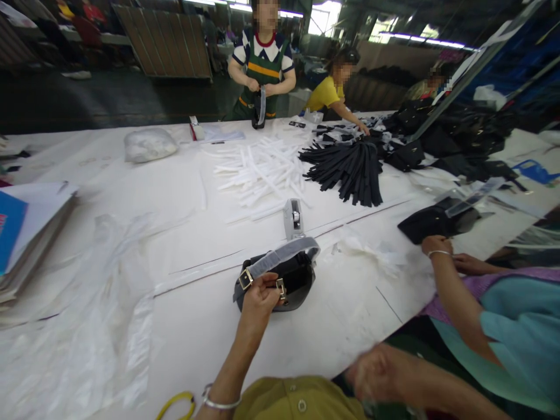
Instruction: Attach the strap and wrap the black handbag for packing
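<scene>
A small black handbag point(301, 294) stands on the white table in front of me, its top open. Its strap point(284, 255) is wrapped in pale translucent material and has a gold buckle point(245, 279) at the left end. My left hand point(261, 296) is closed on the near rim of the handbag, the fingertips at a gold metal clasp point(280, 289). Low on the right, away from the bag, my right hand point(377, 373) is smeared by motion; its fingers cannot be made out. Just beyond the bag is a grey tape dispenser point(293, 219).
White strips point(258, 172) and black strips point(350, 166) lie farther back. Clear plastic sheets point(100, 315) cover the left side, near stacked boards point(39, 245). At right, a co-worker's hands point(437, 248) handle another black bag point(429, 221). Yellow-handled scissors or similar point(177, 402) lie at the bottom edge.
</scene>
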{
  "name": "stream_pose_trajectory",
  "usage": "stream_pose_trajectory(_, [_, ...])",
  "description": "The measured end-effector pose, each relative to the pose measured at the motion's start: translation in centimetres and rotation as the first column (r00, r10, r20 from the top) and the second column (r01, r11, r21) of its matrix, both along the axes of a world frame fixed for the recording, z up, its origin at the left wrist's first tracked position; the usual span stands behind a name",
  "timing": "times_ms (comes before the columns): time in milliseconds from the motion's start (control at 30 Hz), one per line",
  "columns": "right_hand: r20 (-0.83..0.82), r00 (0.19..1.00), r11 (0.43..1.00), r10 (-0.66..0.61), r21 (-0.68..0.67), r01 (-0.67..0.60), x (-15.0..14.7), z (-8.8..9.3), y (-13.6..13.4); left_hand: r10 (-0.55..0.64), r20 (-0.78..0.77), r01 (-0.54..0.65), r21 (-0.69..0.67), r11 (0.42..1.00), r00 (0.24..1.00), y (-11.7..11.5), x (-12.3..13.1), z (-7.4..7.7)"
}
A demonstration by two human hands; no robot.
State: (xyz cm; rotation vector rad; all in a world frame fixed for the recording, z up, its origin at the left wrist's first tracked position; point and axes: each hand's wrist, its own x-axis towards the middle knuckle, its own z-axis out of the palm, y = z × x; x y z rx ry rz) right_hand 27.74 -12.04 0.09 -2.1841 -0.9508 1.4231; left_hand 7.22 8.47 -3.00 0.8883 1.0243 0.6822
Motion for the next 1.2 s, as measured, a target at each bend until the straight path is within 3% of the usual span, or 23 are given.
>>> stream_pose_trajectory(33, [-0.114,0.988,0.993,0.104,0.067,-0.097,0.2,0.8,2.0,0.002,-0.016,-0.002,0.016,1.0,1.0,-0.1,0.0,0.1])
stream_pose_trajectory(100, [-0.056,0.995,0.963,0.084,0.262,-0.067,-0.1,1.7,6.7,-0.01,-0.057,0.014,0.058,0.998,0.998,-0.2,0.0,0.3])
stream_pose_trajectory(167, [-0.1,0.994,0.957,-0.042,0.281,0.069,-1.5,1.7,11.2,-0.024,-0.097,0.035,0.108,0.994,0.995,-0.3,0.1,0.6])
stream_pose_trajectory(233, [-0.249,0.966,0.956,-0.065,0.261,0.132,-3.6,0.7,14.7,-0.025,-0.116,0.042,0.146,0.988,0.993,-0.3,0.1,0.8])
stream_pose_trajectory(367, [-0.386,0.921,0.959,-0.042,0.242,0.145,-6.6,-1.6,17.6,-0.01,-0.153,0.042,0.211,0.977,0.988,-0.7,-0.4,1.0])
stream_pose_trajectory(433, [-0.42,0.905,0.954,-0.07,0.236,0.184,-6.6,-2.1,17.8,-0.014,-0.263,0.101,0.32,0.942,0.965,-1.4,-1.0,0.7])
stream_pose_trajectory(500, [-0.486,0.867,0.948,-0.113,0.207,0.24,-5.8,-2.1,18.0,-0.033,-0.442,0.278,0.503,0.818,0.896,-2.4,-1.7,0.1])
stream_pose_trajectory(567, [-0.534,0.829,0.945,-0.165,0.154,0.287,-4.9,-1.7,18.5,-0.031,-0.615,0.523,0.641,0.563,0.788,-3.6,-2.0,-0.9])
stream_pose_trajectory(633, [-0.562,0.804,0.949,-0.195,0.101,0.3,-4.1,-1.4,19.1,0.012,-0.718,0.684,0.667,0.294,0.696,-4.5,-1.9,-2.2])
stream_pose_trajectory(667, [-0.572,0.795,0.95,-0.201,0.085,0.301,-3.9,-1.3,19.4,0.046,-0.745,0.723,0.658,0.209,0.665,-4.8,-1.8,-2.8])
stream_pose_trajectory(733, [-0.597,0.776,0.95,-0.204,0.07,0.304,-3.6,-1.1,19.8,0.115,-0.771,0.759,0.637,0.136,0.626,-4.8,-1.3,-3.8])
stream_pose_trajectory(800, [-0.632,0.747,0.949,-0.207,0.057,0.311,-3.5,-1.1,19.9,0.132,-0.788,0.775,0.615,0.145,0.601,-4.3,-0.9,-4.3])
stream_pose_trajectory(933, [-0.673,0.715,0.947,-0.187,0.07,0.314,-3.3,-0.6,19.1,-0.062,-0.811,0.773,0.527,0.352,0.581,-2.2,-0.4,-3.6])
stream_pose_trajectory(1000, [-0.695,0.7,0.94,-0.167,0.103,0.327,-3.2,-0.2,18.7,-0.145,-0.797,0.766,0.485,0.422,0.586,-0.9,-0.3,-3.0])
stream_pose_trajectory(1200, [-0.65,0.719,0.896,-0.247,0.13,0.425,-3.4,0.6,19.1,-0.252,-0.736,0.732,0.45,0.512,0.629,2.5,-1.0,-0.8])
